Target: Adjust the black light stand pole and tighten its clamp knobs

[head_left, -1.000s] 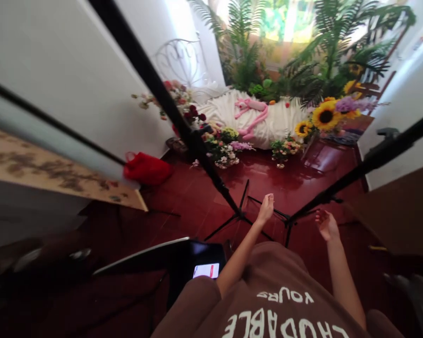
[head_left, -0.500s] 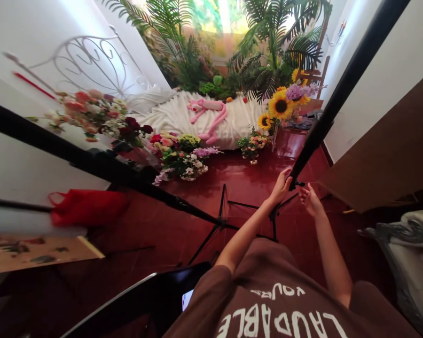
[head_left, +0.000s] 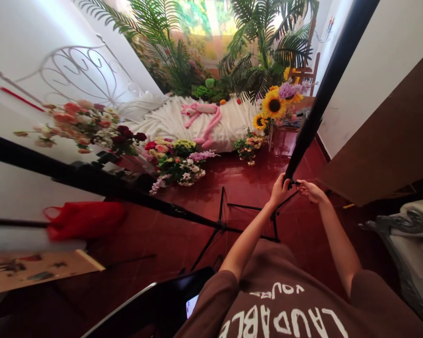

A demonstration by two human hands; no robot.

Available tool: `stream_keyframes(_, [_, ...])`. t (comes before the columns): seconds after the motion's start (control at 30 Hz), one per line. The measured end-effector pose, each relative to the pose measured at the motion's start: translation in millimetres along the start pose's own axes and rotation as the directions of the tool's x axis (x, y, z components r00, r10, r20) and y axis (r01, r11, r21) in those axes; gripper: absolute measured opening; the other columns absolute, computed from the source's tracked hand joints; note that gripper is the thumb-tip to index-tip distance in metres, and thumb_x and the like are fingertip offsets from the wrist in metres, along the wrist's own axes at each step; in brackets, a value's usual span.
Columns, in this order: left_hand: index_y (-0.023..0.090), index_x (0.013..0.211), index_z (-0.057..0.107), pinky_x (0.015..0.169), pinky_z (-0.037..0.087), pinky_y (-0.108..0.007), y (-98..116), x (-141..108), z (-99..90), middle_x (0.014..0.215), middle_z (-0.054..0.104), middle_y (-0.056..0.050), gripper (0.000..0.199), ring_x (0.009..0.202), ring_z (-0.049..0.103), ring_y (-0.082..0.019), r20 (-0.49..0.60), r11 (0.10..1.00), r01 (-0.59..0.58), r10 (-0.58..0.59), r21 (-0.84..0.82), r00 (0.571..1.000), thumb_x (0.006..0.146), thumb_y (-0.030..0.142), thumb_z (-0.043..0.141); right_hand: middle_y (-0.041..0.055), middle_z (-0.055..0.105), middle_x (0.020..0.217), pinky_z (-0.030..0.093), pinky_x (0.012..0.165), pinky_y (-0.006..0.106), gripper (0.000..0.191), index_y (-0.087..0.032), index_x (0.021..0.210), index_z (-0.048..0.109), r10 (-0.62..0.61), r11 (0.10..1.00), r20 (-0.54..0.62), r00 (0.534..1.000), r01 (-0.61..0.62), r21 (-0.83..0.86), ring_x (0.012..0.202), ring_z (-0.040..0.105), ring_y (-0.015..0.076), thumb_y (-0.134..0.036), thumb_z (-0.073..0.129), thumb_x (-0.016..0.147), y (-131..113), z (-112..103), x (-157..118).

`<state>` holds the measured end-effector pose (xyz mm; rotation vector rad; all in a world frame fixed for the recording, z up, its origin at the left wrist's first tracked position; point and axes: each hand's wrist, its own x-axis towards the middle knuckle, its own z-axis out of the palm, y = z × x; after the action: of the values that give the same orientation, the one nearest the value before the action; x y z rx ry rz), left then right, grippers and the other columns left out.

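Note:
A black light stand (head_left: pixel 315 110) rises steeply on the right, its tripod legs spread on the red floor. My left hand (head_left: pixel 279 190) is wrapped round its pole, low down near a joint. Beside it, my right hand (head_left: pixel 310 191) has its fingers closed on a small black knob (head_left: pixel 294 183) that sticks out from the pole. A second black stand (head_left: pixel 127 185) slants across on the left, touched by neither hand.
Flower bunches (head_left: pixel 179 162) line a bed with a white cover (head_left: pixel 162 117), where a pink plush toy (head_left: pixel 202 110) lies. Sunflowers (head_left: pixel 273 104) stand behind the right pole. A red bag (head_left: pixel 86 219) is at left, a brown board (head_left: pixel 380 145) and pale armchair (head_left: pixel 414 225) at right.
My right hand has moved left to the knob, and its loose fingers have closed on it. My left hand stays round the pole. The view has shifted slightly.

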<state>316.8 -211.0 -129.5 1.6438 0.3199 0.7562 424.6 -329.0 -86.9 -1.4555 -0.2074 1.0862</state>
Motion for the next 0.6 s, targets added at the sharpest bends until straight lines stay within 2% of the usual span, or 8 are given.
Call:
stream_keyframes(0.07, [0.016,0.11,0.054,0.066,0.045,-0.023,-2,-1,1.9,0.083,0.061,-0.003,0.046,0.067,0.056,-0.011,-0.012,1.0,-0.004,0.004,0.009,1.0,0.094,0.055,0.037,0.0028,0.066,0.066,0.044,0.048,0.017,0.031,-0.015,0.075,0.069,-0.047,0.997,0.007,0.999,0.047,-0.065,0.053,0.056,0.0076,-0.042,0.08,0.065,0,-5,0])
stream_keyframes(0.17, [0.016,0.109,0.054,0.068,0.045,-0.023,-4,-1,3.2,0.085,0.061,-0.004,0.047,0.07,0.056,-0.011,-0.017,1.0,-0.009,0.009,0.017,1.0,0.094,0.057,0.037,0.0036,0.072,0.079,0.049,0.059,0.021,0.039,-0.017,0.084,0.072,-0.214,0.945,0.045,0.976,0.219,-0.242,0.062,0.061,0.0103,-0.05,0.08,0.064,2,-12,-3])
stream_keyframes(0.33, [0.017,0.108,0.054,0.068,0.046,-0.023,-3,-1,4.7,0.085,0.062,-0.004,0.048,0.07,0.056,-0.012,-0.036,1.0,-0.027,0.027,-0.004,0.999,0.094,0.058,0.036,0.0056,0.076,0.102,0.054,0.086,0.037,0.043,-0.022,0.101,0.076,-0.473,0.765,0.092,0.876,0.46,-0.451,0.092,0.07,0.023,-0.05,0.077,0.069,4,-20,-5])
stream_keyframes(0.4, [0.017,0.107,0.054,0.066,0.045,-0.023,-3,0,5.7,0.081,0.061,-0.003,0.048,0.066,0.055,-0.011,-0.05,1.0,-0.029,0.028,-0.013,0.998,0.093,0.059,0.037,0.0042,0.076,0.103,0.055,0.089,0.04,0.037,-0.025,0.103,0.076,-0.576,0.666,0.117,0.809,0.547,-0.508,0.094,0.07,0.0241,-0.048,0.075,0.073,6,-21,-5])
stream_keyframes(0.5, [0.017,0.107,0.054,0.064,0.045,-0.022,-3,0,7.0,0.08,0.06,-0.003,0.049,0.065,0.054,-0.011,-0.062,1.0,-0.026,0.025,-0.016,0.998,0.092,0.061,0.037,0.0014,0.076,0.101,0.056,0.087,0.039,0.025,-0.031,0.104,0.076,-0.735,0.424,0.175,0.655,0.645,-0.635,0.091,0.07,0.0218,-0.041,0.068,0.083,13,-22,-5])
stream_keyframes(0.6, [0.017,0.108,0.054,0.065,0.046,-0.022,-3,0,7.5,0.082,0.061,-0.003,0.05,0.065,0.055,-0.01,-0.057,1.0,-0.023,0.021,-0.02,0.998,0.092,0.061,0.037,-0.0003,0.074,0.108,0.055,0.089,0.039,0.023,-0.035,0.11,0.073,-0.839,0.195,0.21,0.503,0.637,-0.746,0.094,0.068,0.0207,-0.034,0.06,0.09,29,-22,-3])
